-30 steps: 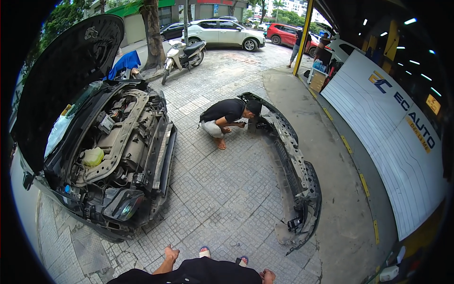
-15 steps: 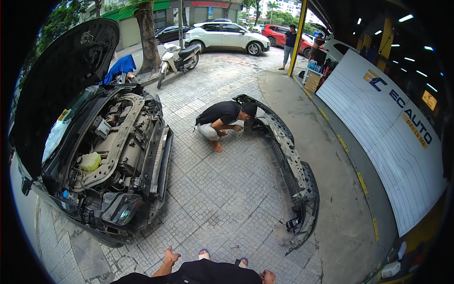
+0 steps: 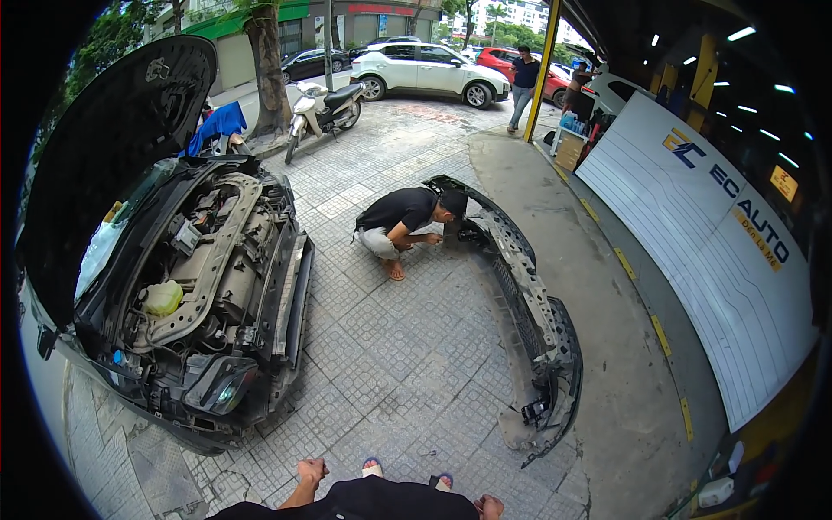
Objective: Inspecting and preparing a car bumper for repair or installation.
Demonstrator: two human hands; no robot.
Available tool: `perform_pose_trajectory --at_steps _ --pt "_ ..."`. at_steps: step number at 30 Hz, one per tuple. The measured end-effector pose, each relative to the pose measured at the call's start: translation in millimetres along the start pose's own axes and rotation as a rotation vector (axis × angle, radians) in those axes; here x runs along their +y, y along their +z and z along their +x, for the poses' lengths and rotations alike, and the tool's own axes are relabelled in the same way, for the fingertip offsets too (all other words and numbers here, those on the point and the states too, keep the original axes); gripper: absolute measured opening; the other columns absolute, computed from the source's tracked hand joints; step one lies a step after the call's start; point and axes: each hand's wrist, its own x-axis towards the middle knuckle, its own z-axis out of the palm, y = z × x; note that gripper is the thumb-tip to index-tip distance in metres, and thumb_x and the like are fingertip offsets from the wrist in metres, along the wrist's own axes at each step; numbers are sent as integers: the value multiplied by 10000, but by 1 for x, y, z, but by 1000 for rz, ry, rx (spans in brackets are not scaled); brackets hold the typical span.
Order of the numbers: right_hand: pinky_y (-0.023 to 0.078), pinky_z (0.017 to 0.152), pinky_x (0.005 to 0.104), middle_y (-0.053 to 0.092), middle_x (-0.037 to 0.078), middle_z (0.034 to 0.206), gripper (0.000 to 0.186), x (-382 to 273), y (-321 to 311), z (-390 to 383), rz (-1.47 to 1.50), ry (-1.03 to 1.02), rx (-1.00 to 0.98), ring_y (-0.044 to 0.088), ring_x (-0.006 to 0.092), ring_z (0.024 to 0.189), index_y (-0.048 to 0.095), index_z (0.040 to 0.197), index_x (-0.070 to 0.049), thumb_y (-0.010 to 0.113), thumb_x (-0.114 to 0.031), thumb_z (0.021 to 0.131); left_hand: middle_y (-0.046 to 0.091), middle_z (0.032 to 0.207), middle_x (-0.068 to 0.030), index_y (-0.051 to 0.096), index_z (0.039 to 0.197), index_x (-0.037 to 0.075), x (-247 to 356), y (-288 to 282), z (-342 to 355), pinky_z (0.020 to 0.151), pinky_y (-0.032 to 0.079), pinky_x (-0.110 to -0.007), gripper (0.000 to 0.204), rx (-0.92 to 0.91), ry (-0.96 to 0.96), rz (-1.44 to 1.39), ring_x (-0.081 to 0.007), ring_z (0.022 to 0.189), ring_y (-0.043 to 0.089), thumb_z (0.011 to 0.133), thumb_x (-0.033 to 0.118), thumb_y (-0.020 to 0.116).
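My left hand [image 3: 311, 471] is low in the view, left of my feet, with its fingers curled and nothing visible in them. At the bottom edge, my right hand [image 3: 490, 506] hangs beside my body, fingers folded in, holding nothing that I can see. Both hands are apart from everything. Ahead to the left stands a dark car [image 3: 113, 355], its hood [image 3: 121, 113] raised and its front stripped, with the headlight [image 3: 224, 386] and a yellowish reservoir [image 3: 162, 298] showing. To the right, a detached bumper [image 3: 557, 325] lies on the paving.
A co-worker [image 3: 403, 221] squats at the bumper's far end, hands near it. A motorbike [image 3: 322, 114], a white car [image 3: 429, 71] and a standing person [image 3: 523, 80] are farther back. A white panel [image 3: 693, 234] lines the right side. Patterned paving [image 3: 390, 347] spreads ahead.
My left hand's fingers have drawn in from a more outstretched pose. The far white car has moved to the right. The standing person has shifted slightly. The bumper stays in place.
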Motion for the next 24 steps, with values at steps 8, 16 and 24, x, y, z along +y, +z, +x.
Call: perform_pose_trajectory --at_steps 8,16,24 --pt "595 526 400 616 129 878 232 10 -9 18 11 -19 -36 658 265 671 540 1068 -11 618 -85 862 637 659 -117 567 733 19 -1 11 4 463 532 -339 167 -50 7 16 -217 551 663 819 105 682" --pt "593 520 406 614 132 876 240 19 -8 28 32 -22 -44 660 269 671 533 1087 -22 599 -71 862 654 693 -120 617 790 -12 -16 16 23 502 562 -355 163 -80 14 -36 -225 603 693 872 129 625" --pt "593 519 401 612 136 872 230 9 -4 14 52 -30 -76 663 273 670 542 1071 -5 600 -58 855 662 708 -122 625 819 -18 -23 13 23 500 561 -350 153 -63 -12 -61 -217 607 694 888 111 582"
